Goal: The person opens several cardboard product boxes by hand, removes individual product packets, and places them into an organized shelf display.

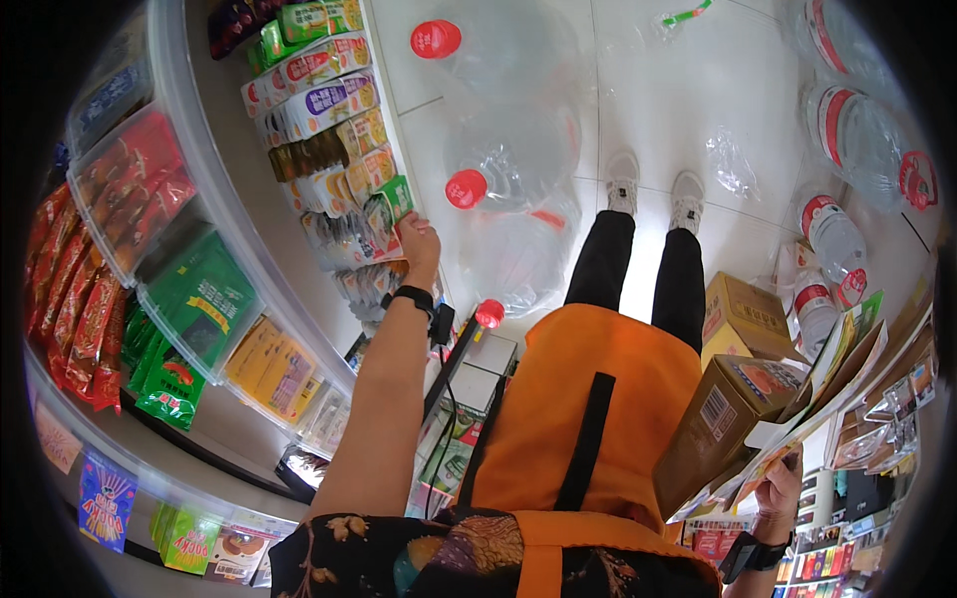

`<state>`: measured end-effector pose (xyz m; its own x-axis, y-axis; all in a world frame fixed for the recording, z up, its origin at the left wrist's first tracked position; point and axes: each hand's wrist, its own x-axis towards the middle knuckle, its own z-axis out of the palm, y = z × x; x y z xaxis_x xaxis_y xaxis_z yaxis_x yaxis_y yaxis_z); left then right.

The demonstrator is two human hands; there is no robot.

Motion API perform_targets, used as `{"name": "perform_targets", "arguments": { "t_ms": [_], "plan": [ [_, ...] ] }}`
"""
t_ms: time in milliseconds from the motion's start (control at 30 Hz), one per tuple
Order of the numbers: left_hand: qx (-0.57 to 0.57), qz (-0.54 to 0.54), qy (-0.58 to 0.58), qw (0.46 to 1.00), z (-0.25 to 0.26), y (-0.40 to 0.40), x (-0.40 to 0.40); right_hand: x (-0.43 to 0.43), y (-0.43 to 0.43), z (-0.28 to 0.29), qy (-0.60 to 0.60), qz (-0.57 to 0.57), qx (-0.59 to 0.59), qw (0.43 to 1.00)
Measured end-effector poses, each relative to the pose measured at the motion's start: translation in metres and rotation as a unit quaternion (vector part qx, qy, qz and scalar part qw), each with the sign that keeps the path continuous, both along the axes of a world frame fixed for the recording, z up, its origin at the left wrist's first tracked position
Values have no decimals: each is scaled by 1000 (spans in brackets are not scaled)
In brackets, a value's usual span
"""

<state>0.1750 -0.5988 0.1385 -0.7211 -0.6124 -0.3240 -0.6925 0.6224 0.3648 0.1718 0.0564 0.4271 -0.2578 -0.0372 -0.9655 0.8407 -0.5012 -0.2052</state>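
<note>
My left hand (419, 243) reaches to the low shelf and has its fingers on the edge of a green-and-white snack packet (392, 200). That packet stands at the front of a row of grey-silver packets (340, 239). At my right side, my right hand (780, 484) grips the edge of an opened brown cardboard carton (710, 426). The carton is tilted, its flaps (845, 359) stand up, and its inside is hidden from view. My orange apron (591, 441) lies between the two arms.
Large clear water bottles (516, 157) with red caps stand beside the low shelf (389, 97). More bottles (834, 232) and a yellow-brown box (744, 314) are at right. Clear plastic bins (142, 276) hold snacks at left. A plastic wrapper (733, 164) lies on the floor.
</note>
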Motion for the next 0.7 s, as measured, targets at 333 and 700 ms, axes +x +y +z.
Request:
{"name": "perform_targets", "arguments": {
  "t_ms": [333, 700],
  "plan": [
    [234, 176, -49, 955, 41, 26, -51, -10, -5, -1, -28, 41, -17, 999],
    [196, 190, 36, 961, 26, 2, -47, -30, -19, 4, -36, 48, -14, 998]
  ]
}}
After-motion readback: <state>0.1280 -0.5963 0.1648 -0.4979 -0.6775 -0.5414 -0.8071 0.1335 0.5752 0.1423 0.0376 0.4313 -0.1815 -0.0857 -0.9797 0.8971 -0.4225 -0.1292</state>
